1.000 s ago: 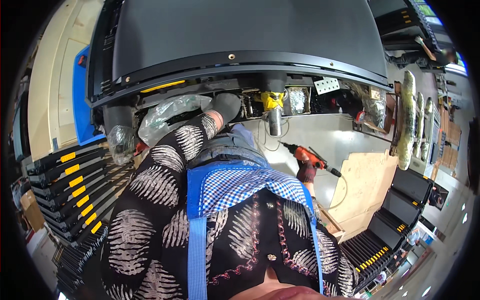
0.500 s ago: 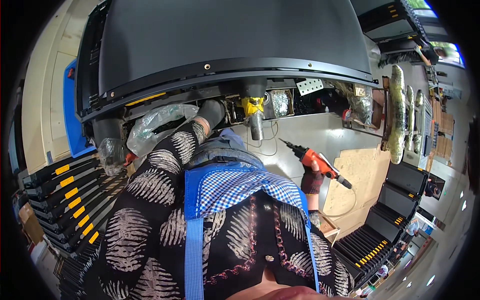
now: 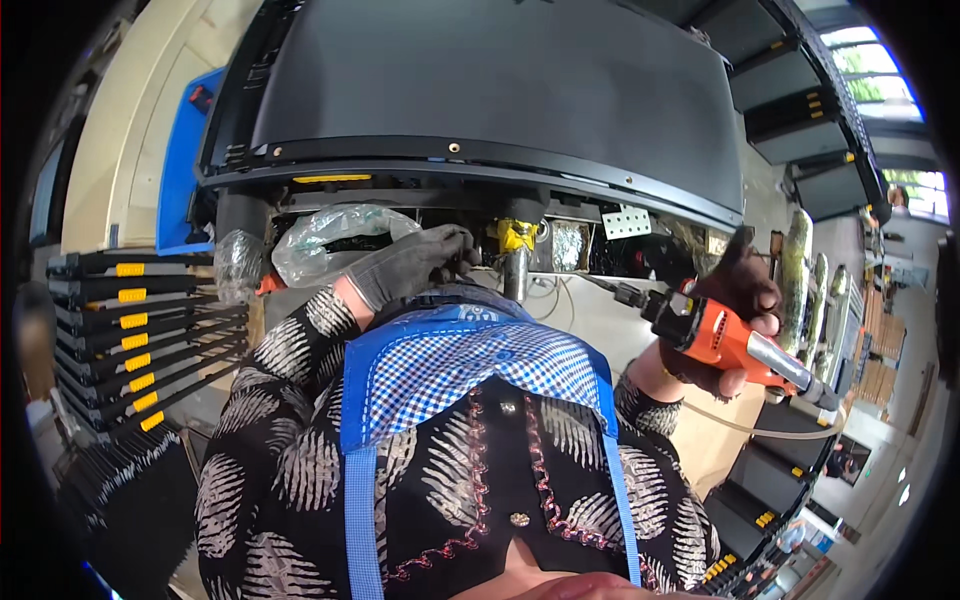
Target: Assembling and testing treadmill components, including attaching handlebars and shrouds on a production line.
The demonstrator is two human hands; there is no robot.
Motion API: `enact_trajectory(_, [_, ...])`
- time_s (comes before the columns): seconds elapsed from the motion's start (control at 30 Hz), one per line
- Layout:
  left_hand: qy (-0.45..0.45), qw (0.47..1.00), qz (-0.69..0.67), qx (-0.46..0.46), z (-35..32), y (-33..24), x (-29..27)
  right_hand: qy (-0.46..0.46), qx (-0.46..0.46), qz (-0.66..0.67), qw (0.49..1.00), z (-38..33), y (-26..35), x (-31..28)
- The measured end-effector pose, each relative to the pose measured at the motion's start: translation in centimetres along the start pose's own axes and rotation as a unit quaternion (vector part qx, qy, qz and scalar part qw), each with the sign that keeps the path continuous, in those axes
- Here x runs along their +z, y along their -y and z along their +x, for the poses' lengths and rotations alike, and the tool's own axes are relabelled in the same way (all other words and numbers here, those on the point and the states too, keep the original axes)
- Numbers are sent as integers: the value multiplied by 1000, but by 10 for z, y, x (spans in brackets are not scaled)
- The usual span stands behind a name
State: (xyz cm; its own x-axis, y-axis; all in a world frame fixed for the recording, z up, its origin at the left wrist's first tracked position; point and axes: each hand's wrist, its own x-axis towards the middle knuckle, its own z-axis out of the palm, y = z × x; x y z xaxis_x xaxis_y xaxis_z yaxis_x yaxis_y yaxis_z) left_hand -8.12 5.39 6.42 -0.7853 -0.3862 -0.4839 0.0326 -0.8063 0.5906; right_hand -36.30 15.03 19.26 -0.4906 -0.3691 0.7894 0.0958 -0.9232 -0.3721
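A large dark flat panel (image 3: 480, 90) lies tilted over a bench, its lower edge facing me. My left hand (image 3: 410, 265), in a grey glove, reaches under that edge, fingers curled next to a metal post with a yellow part (image 3: 516, 240); whether it grips something is hidden. My right hand (image 3: 735, 325) holds an orange powered screwdriver (image 3: 735, 345) raised at the right, its tip toward the panel's lower right edge and its hose trailing down. A crumpled clear plastic bag (image 3: 330, 240) lies just left of my left hand.
Stacks of black trays with yellow tabs (image 3: 130, 330) stand at the left, and more at the lower right (image 3: 760, 510). A blue board (image 3: 185, 160) leans behind the panel. Wrapped rolls (image 3: 800, 270) line the right side. My patterned sleeves and blue apron fill the lower middle.
My right hand has lifted the orange screwdriver from low beside the bench up to the panel's right edge. My left hand stays under the panel near the yellow-tipped post.
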Motion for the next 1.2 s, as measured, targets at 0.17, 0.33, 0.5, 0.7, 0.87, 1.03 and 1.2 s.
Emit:
enact_trajectory(0.17, [21,997,17,67,-28,-15,26,71,140,123,980,-2,-19,46])
enact_trajectory(0.33, [-23,987,46,150,-49,-20,47,115,219,166,954,-14,-40,63])
enact_trajectory(0.5, [-45,986,-10,162,-48,-14,47,135,244,220,935,-11,-55,66])
enact_trajectory(0.7, [-48,984,-49,165,-44,-16,47,126,262,198,936,-7,-61,55])
enact_trajectory(0.87, [-67,983,-51,164,-41,-24,52,137,259,231,928,-4,-66,59])
enact_trajectory(1.03, [-147,972,75,166,-41,-35,58,149,265,209,929,-4,-68,54])
enact_trajectory(1.2, [-159,976,5,148,-41,-42,71,159,259,204,930,-12,-74,58])
